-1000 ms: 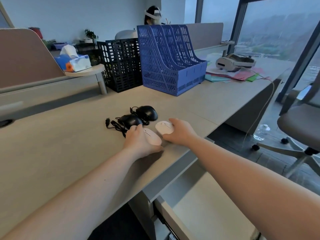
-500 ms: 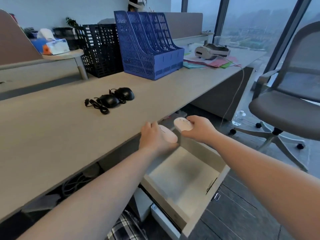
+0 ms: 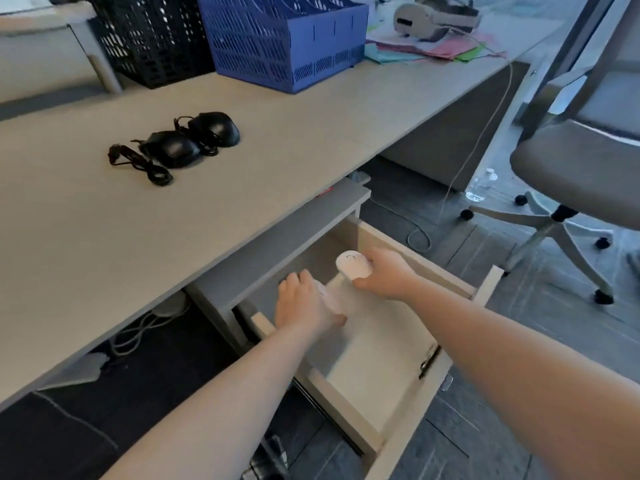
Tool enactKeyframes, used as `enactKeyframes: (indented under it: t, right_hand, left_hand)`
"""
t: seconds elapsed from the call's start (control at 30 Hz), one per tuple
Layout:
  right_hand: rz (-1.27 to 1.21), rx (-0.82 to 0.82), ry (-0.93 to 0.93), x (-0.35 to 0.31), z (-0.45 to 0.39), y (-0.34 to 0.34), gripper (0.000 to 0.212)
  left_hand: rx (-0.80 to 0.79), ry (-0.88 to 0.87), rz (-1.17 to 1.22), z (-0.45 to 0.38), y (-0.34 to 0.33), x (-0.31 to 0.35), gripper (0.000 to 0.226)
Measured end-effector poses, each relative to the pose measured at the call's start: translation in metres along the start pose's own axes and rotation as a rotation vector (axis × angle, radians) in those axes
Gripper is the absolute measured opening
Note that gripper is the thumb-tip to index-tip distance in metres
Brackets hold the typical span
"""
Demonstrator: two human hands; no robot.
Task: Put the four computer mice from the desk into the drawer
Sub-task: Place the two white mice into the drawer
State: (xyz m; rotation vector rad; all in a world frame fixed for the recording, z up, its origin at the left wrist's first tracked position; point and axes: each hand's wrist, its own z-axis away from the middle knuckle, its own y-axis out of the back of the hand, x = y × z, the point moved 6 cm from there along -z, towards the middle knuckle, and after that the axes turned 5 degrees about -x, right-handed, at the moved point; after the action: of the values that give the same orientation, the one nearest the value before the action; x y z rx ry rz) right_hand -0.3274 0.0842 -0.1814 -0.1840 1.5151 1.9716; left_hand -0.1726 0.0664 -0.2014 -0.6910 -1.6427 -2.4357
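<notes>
Currently both hands inside open drawer (image 3: 483, 287): left hand (image 3: 304, 306) cupped over one white mouse (image 3: 329, 299), right hand (image 3: 384, 275) pinching second white mouse (image 3: 351, 265). Two black mice (image 3: 192, 140) remain on far desk (image 3: 294, 140). Next, likely: lower, release both.

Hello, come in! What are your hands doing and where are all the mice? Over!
Left hand and right hand each hold a white mouse inside the open drawer. Two black mice on the desk. Nothing blocking.

The person has two bare arms. No sleeves cover them. The left hand (image 3: 304, 303) and right hand (image 3: 386, 275) wear nothing.
</notes>
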Motion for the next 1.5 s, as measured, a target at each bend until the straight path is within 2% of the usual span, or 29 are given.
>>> enactKeyframes:
  t: [0.1,0.3,0.43,0.6,0.87,0.97,1.07,1.13,1.2,1.3,1.37,1.43,1.5]
  right_hand:
    - [0.020,-0.054,0.010,0.005,-0.018,-0.022,0.053]
    - [0.082,-0.137,0.025,0.005,-0.040,-0.049,0.045]
    - [0.098,-0.151,0.036,0.002,-0.043,-0.056,0.048]
    - [0.098,-0.148,0.045,0.001,-0.043,-0.057,0.061]
    - [0.140,-0.122,0.039,-0.005,-0.031,-0.040,0.060]
    - [0.145,-0.101,0.048,-0.012,-0.020,-0.023,0.054]
    - [0.132,-0.020,0.065,-0.025,-0.003,0.002,0.034]
    - [0.100,0.102,0.088,-0.038,0.010,0.026,0.028]
    - [0.046,0.279,0.141,-0.058,0.028,0.054,0.039]
    - [-0.013,0.510,0.277,-0.092,0.048,0.089,0.039]
    - [-0.062,0.594,0.334,-0.115,0.051,0.104,0.033]
    - [-0.097,0.605,0.389,-0.139,0.047,0.110,0.029]
    - [-0.092,0.538,0.428,-0.161,0.031,0.107,0.031]
  left_hand:
    - [-0.031,0.029,-0.024,-0.011,-0.019,-0.006,0.081]
    - [-0.078,0.041,-0.096,-0.030,-0.032,-0.010,0.107]
    - [-0.105,0.048,-0.112,-0.032,-0.036,-0.010,0.108]
    - [-0.173,0.074,-0.122,-0.030,-0.037,-0.009,0.122]
    - [-0.153,0.062,-0.120,-0.022,-0.023,-0.003,0.129]
    - [-0.126,0.017,-0.113,-0.015,-0.009,0.002,0.118]
    - [-0.067,-0.048,-0.120,-0.006,0.014,0.014,0.081]
    - [-0.047,-0.091,-0.151,0.003,0.033,0.025,0.052]
    - [0.002,-0.142,-0.170,0.014,0.056,0.038,0.030]
    - [0.146,-0.237,-0.150,0.036,0.105,0.058,0.020]
    - [0.258,-0.265,-0.098,0.046,0.141,0.059,0.019]
    - [0.373,-0.261,-0.049,0.046,0.173,0.047,0.020]
    - [0.467,-0.242,0.004,0.038,0.201,0.025,0.022]
